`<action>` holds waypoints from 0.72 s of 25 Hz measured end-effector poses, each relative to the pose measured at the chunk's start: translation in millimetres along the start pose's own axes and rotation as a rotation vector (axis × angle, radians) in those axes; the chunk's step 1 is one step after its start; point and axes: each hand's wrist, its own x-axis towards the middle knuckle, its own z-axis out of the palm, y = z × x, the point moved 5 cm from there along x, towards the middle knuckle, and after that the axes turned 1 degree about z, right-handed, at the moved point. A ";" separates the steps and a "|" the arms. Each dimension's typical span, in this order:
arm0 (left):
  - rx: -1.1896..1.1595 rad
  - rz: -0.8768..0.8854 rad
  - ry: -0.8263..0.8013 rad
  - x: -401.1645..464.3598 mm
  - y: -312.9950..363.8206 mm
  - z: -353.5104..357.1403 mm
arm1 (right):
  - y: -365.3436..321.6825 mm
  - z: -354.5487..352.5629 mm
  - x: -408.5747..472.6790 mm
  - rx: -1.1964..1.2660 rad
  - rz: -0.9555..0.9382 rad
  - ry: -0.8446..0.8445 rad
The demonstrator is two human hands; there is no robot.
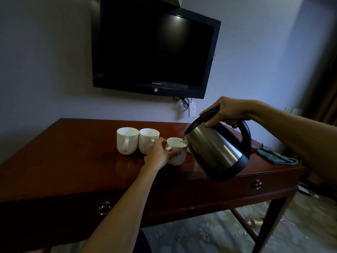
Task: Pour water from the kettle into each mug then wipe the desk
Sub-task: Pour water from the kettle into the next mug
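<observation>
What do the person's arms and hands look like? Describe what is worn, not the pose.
Both forearms are bare as far as the picture shows: no sleeves, gloves, watch or bracelets. The left hand and right hand show no rings that can be made out in the dim light.

A steel kettle with black handle [217,148] tilts its spout over the rightmost of three white ceramic mugs [177,151] on the reddish wooden desk [73,161], a teal cloth [275,155] at its right end.
</observation>
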 end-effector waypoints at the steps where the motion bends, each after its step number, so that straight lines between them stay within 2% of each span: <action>1: 0.000 0.003 0.002 0.3 -0.5 0.2 | -0.2 0.0 -0.2 -0.003 -0.001 0.002; 18: 0.010 0.013 0.007 -2.3 0.5 -1.9 | 0.8 -0.5 -0.9 -0.012 -0.003 0.003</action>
